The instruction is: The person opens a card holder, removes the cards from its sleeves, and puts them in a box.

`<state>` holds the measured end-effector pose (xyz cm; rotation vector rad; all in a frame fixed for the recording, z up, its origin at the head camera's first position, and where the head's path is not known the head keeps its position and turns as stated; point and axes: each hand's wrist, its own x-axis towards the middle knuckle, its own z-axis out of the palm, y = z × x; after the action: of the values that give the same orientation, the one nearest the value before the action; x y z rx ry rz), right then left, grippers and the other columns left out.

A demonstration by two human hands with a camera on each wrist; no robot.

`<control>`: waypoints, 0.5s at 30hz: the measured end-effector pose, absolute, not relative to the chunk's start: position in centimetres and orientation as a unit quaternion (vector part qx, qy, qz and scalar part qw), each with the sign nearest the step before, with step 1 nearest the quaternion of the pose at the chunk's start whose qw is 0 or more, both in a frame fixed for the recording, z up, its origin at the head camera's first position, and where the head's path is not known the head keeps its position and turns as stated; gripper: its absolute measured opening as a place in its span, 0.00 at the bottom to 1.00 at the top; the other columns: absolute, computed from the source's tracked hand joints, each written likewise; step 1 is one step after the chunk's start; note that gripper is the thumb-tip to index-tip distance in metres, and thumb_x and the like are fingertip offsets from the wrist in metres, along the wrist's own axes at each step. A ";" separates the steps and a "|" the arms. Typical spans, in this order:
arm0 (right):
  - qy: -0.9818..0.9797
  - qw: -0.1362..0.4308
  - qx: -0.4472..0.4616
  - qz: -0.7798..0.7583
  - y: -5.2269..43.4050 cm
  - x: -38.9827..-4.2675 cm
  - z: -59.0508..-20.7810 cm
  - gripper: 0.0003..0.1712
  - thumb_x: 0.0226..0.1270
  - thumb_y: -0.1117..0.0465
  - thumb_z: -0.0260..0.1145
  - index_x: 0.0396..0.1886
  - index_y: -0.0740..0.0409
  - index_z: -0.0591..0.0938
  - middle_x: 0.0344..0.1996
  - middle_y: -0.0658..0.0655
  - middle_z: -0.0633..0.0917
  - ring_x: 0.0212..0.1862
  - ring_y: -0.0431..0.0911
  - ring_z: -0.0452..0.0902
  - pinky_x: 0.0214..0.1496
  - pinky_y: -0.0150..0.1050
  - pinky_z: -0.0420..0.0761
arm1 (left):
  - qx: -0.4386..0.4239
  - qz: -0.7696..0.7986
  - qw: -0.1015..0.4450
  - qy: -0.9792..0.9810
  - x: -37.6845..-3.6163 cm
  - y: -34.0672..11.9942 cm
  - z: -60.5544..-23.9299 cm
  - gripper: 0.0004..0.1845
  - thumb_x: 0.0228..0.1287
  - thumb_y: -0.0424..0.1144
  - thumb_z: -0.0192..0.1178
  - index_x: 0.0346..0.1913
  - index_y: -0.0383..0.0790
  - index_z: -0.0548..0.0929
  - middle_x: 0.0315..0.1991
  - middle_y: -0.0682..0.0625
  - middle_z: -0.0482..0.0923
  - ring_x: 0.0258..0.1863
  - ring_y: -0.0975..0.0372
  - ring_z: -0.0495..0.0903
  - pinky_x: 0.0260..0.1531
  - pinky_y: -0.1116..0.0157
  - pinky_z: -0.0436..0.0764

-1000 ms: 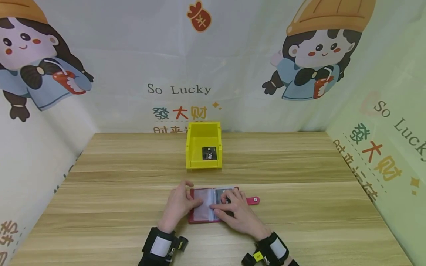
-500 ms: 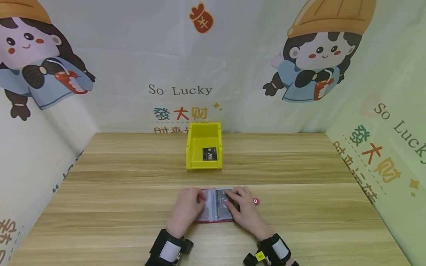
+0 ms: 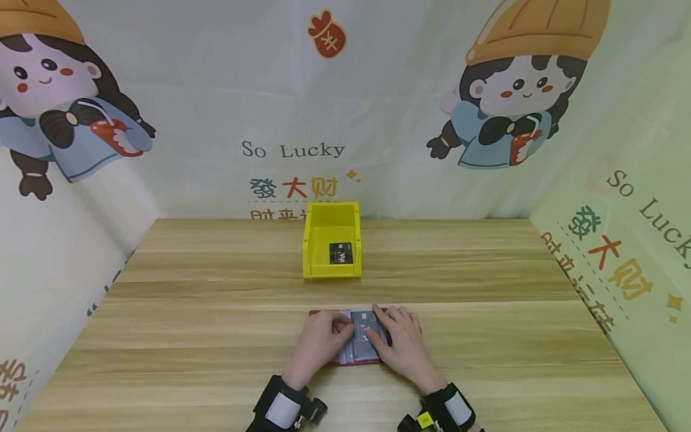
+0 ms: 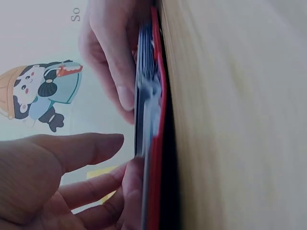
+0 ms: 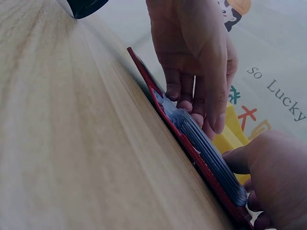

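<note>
An open red card holder (image 3: 358,363) with clear plastic sleeves lies on the wooden table. A grey card (image 3: 366,349) shows in its right-hand page. My left hand (image 3: 323,337) is over the left page, its fingertips at the middle of the holder; in the left wrist view its thumb (image 4: 91,149) stands apart from the sleeve stack. My right hand (image 3: 403,342) holds the right side, thumb on top of the sleeves (image 5: 201,139) and other fingers round the outer edge. The holder's strap is hidden behind the right hand.
A yellow bin (image 3: 332,272) stands farther back on the table (image 3: 459,264), and a black VIP card (image 3: 341,253) lies inside. Behind the table hangs a printed cloth backdrop (image 3: 388,120). Both wrists wear black camera straps.
My left hand has moved right from the left page toward the middle of the holder. My right hand has shifted slightly right, uncovering more of the grey card. The strap is now covered.
</note>
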<state>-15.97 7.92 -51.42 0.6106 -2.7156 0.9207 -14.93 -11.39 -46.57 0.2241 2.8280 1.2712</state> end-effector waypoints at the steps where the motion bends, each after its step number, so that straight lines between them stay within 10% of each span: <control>1: -0.921 0.105 0.207 0.312 7.9 -16.0 -51.4 0.27 0.70 0.56 0.71 0.64 0.67 0.83 0.38 0.54 0.83 0.43 0.46 0.71 0.53 0.49 0.67 | 0.071 0.412 0.017 0.908 -14.9 -11.4 -46.6 0.09 0.67 0.32 0.69 0.45 0.28 0.89 0.29 0.48 0.85 0.24 0.67 0.74 0.25 0.71 0.72; 15: -0.921 0.099 0.204 0.316 7.8 -15.9 -51.3 0.28 0.70 0.56 0.72 0.64 0.67 0.83 0.38 0.54 0.83 0.43 0.46 0.71 0.52 0.47 0.65 | 0.035 0.464 0.048 0.884 -15.0 -11.4 -46.9 0.11 0.68 0.35 0.70 0.45 0.29 0.88 0.31 0.45 0.84 0.26 0.64 0.75 0.27 0.70 0.73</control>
<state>-15.92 7.85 -51.31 0.6045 -2.7248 0.9362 -15.03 -11.44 -46.90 0.1052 2.6948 1.4138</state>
